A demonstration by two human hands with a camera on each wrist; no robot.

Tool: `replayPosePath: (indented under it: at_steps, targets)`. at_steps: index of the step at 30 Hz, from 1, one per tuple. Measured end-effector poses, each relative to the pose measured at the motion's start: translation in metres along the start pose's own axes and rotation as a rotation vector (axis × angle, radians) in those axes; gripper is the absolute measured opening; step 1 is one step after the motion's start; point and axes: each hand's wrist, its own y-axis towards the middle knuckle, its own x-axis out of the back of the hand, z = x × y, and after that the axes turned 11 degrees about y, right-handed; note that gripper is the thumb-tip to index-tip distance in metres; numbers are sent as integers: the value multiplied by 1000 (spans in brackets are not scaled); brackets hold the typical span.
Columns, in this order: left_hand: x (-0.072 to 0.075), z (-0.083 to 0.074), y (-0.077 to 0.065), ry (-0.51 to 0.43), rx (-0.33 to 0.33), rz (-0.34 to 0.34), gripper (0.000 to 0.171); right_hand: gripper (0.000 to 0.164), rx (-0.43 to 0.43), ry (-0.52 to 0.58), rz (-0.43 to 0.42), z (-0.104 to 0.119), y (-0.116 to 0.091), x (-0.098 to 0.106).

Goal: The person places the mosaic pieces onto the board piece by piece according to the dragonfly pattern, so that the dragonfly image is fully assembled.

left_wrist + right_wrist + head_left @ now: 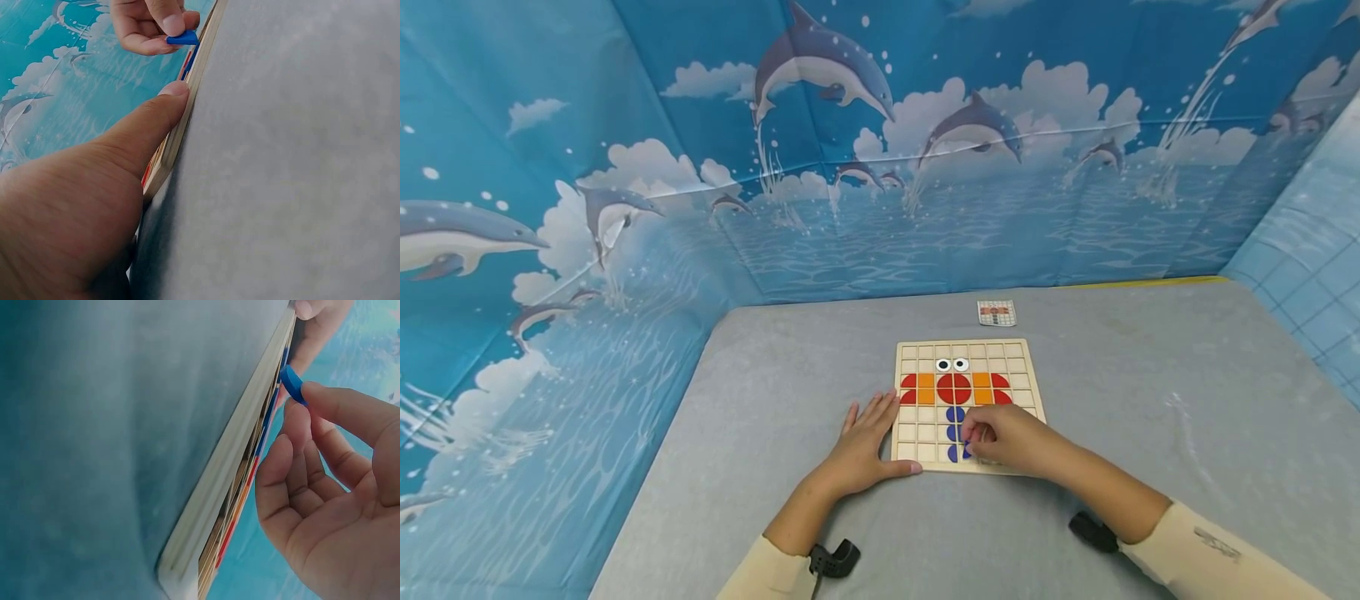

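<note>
A wooden grid board (pixel 917 454) lies on the grey table, with red, orange and blue flat pieces and two eye pieces (pixel 952 365) set in its squares. My right hand (pixel 1011 435) is over the board's lower right part. Between its thumb and a finger it pinches a small blue piece (pixel 292 384) with a curved edge, close over the board in both wrist views. At the board's left side, my left hand (pixel 867 450) has its fingers spread. Its thumb (pixel 159 119) touches the near edge and its fingertips are at the left edge.
Behind the board lies a small picture card (pixel 997 313) showing a grid pattern. The table (pixel 1150 375) meets a blue dolphin-print curtain (pixel 880 225) at the back and left. Each wrist carries a black camera strap (pixel 835 558).
</note>
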Motion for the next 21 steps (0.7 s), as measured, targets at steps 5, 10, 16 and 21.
replayPosePath:
  at_steps: [5, 10, 16, 21]
  targets:
    - [0, 1, 0, 4, -3, -2, 109, 10, 24, -11, 13, 1, 3, -5]
    - [1, 0, 0, 2, -1, 2, 109, 12, 31, -39, 10, 2, 4, -7]
    - [1, 0, 1, 2, -2, 2, 109, 15, 72, -95, -9, 4, 5, -8]
    - [1, 0, 0, -2, -3, 1, 109, 14, 63, -132, -25, 7, 5, -11]
